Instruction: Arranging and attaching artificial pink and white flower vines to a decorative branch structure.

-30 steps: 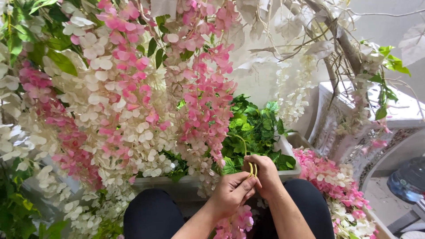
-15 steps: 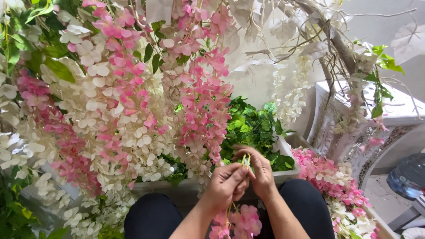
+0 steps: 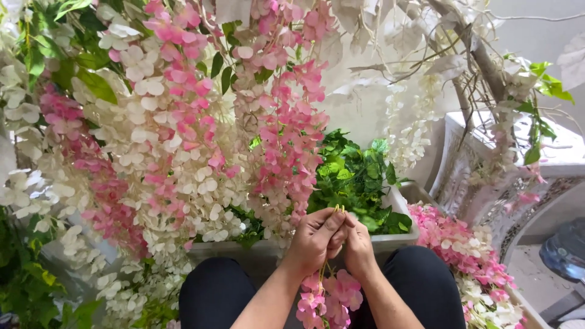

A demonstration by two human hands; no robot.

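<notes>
My left hand (image 3: 314,239) and my right hand (image 3: 358,245) are pressed together above my knees, both pinching the thin yellow-green stem (image 3: 339,209) of a pink artificial flower strand (image 3: 329,298). The stem's tips stick up above my fingers. The pink blossoms hang down between my legs, below the hands. Just beyond the hands stands a white rectangular box (image 3: 390,239) filled with green artificial leaves (image 3: 353,176).
Hanging garlands of pink flowers (image 3: 286,134) and white flowers (image 3: 152,152) fill the left and centre. A pile of pink and white blossoms (image 3: 463,250) lies at the right. Bare branches (image 3: 475,55) and a white patterned stand (image 3: 487,176) are behind it. A blue water jug (image 3: 563,253) sits far right.
My hands have closed tighter together around the stem and shifted slightly; the pink strand now hangs lower and in fuller view between my knees.
</notes>
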